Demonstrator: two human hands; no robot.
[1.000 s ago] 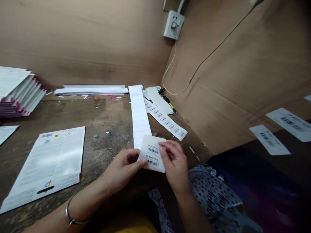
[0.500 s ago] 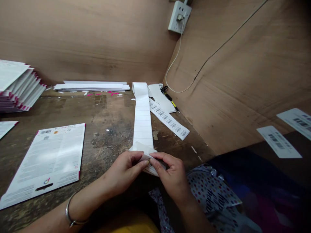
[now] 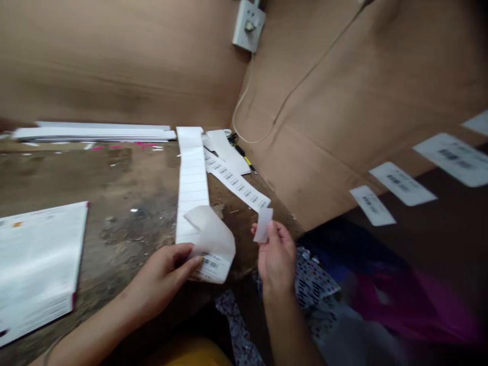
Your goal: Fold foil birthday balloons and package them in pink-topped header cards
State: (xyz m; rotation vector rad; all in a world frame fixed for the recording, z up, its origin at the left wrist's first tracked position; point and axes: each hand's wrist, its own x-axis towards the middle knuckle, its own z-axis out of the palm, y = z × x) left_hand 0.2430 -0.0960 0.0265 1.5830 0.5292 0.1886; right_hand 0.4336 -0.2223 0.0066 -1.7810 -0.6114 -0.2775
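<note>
My left hand (image 3: 162, 274) pinches the near end of a long white label strip (image 3: 192, 185), which runs away from me across the table. That end curls over, and printed barcodes show on it beside my thumb. Off to its right, my right hand (image 3: 279, 256) holds a single small label (image 3: 263, 226) between thumb and fingers, its plain side towards me. The single label is apart from the long strip. Just beyond it lies a second strip (image 3: 237, 181) printed with several barcodes. A flat white printed package (image 3: 46, 259) rests on the table at the left.
Folded white sheets (image 3: 102, 133) lie along the back wall. A black-and-yellow pen-like tool (image 3: 246, 158) is in the corner below a socket (image 3: 249, 25) with a hanging cable. Several barcode labels (image 3: 402, 183) hang at the right wall's edge, above plastic bags (image 3: 396, 300).
My hands have come apart. The right one has moved right with a single label, while the left still holds the strip's curled end. The view has turned to the right.
</note>
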